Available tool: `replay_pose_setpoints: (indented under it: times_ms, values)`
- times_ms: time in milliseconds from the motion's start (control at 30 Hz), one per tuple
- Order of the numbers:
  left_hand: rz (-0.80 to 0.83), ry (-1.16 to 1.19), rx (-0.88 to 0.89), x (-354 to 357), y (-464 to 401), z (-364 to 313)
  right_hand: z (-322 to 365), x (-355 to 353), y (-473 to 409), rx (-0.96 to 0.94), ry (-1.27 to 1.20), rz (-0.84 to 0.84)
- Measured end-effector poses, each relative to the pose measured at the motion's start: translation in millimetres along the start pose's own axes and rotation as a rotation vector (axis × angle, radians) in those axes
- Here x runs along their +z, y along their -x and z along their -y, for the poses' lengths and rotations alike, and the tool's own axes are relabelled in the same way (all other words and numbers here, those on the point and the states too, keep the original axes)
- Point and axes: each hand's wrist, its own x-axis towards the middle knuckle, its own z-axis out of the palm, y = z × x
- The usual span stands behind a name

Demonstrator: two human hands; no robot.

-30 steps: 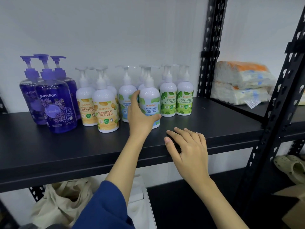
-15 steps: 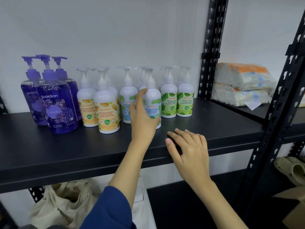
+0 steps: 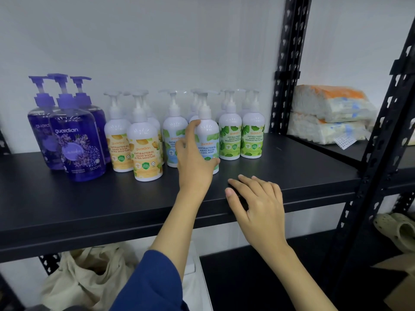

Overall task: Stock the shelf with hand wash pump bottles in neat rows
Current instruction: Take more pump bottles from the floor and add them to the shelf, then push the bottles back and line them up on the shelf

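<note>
Shelf [image 3: 280,176] of black board on a slotted black upright [image 3: 289,63], against a plain white wall [image 3: 157,41]. Pump bottles stand in rows toward its back edge, left of middle: purple, yellow, blue, green. Left hand [image 3: 195,162] grips the front blue-label bottle [image 3: 210,140]. Right hand [image 3: 258,203] lies flat, fingers spread, on the shelf's front edge. Wrapped packs [image 3: 327,113] sit on the adjoining shelf at right.

A storeroom: black slotted metal shelving [image 3: 289,63] stocked with hand wash bottles [image 3: 230,135] and wrapped packs [image 3: 330,113].
</note>
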Motion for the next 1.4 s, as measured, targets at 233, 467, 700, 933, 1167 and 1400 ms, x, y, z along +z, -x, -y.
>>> replay_pose_setpoints:
  times_ms: [233, 467, 700, 933, 1167, 1400]
  values:
    - [-0.001, -0.043, 0.005, 0.5, 1.7, -1.5, 1.5, -2.3, -0.6, 0.01, 0.002, 0.022]
    - [0.048, -0.142, 0.001, -2.3, 2.7, -5.6, 3.0, -4.6, -1.7, 0.021, 0.002, 0.053]
    - [0.222, -0.51, -0.04, -47.0, 13.0, 0.3, 10.9, -11.5, -5.4, 0.058, 0.068, 0.129]
    - [0.173, -0.992, -0.083, -132.3, 52.6, -11.1, 66.8, -41.1, -18.1, -0.057, -0.069, 0.286]
    - [0.126, -1.254, -0.279, -254.9, 132.4, 5.7, 183.6, -35.3, 4.2, -0.383, -0.305, 0.545]
    - [0.032, -1.315, -0.66, -368.1, 233.6, 36.6, 304.4, 2.7, 86.1, -0.609, -0.489, 0.804]
